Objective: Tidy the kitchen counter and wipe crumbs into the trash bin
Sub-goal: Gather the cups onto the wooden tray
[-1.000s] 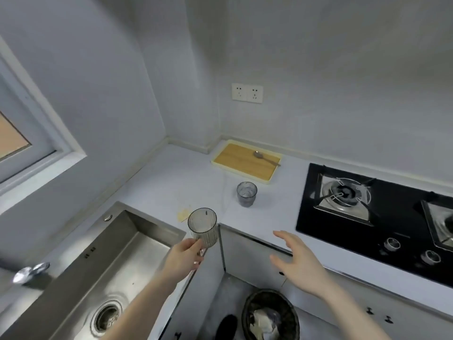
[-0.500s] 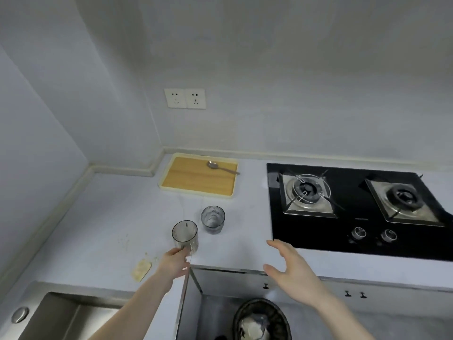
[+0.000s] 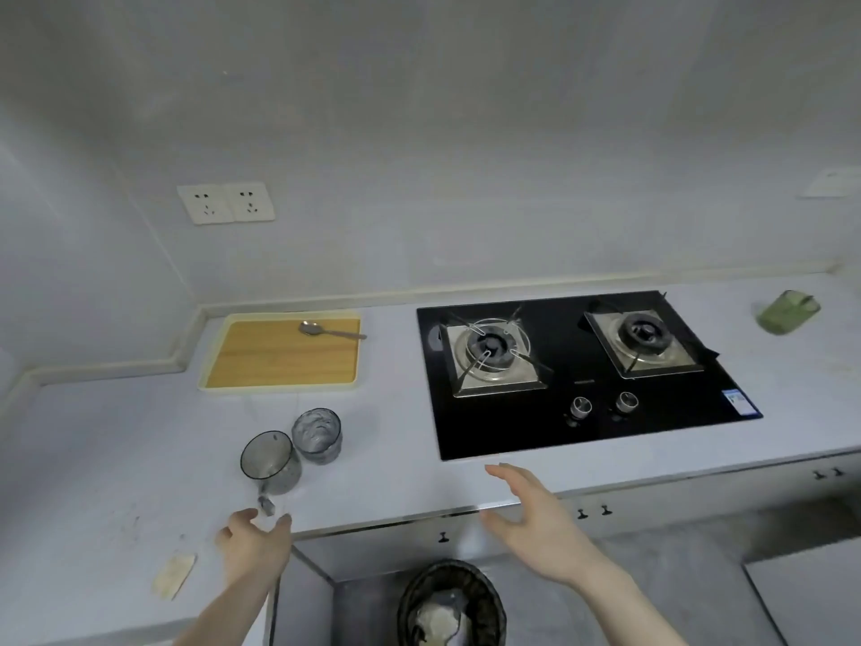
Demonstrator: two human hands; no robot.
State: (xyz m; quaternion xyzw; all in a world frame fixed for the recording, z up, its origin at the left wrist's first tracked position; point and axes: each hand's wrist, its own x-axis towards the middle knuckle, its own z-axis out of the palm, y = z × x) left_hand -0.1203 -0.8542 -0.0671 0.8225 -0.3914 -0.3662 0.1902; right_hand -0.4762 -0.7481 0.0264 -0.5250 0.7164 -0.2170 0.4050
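Standing upright on the counter (image 3: 140, 459), two smoky translucent cups (image 3: 270, 461).

Inventory of what shows of me:

1. My left hand (image 3: 254, 545): bare, no glove, no ring, no watch or strap at the wrist. Thumb and fingers show from behind; nails are too blurred to judge.

2. My left forearm (image 3: 223, 613): bare up to the bottom edge of the view at about 7 o'clock; no sleeve or cuff in sight.

3. My right hand (image 3: 536, 524): bare, no glove, no ring, no band at the wrist. Fingers slim, thumb apart from them.

4. My right forearm (image 3: 624, 608): bare down to the bottom edge at about 5 o'clock; no sleeve visible.
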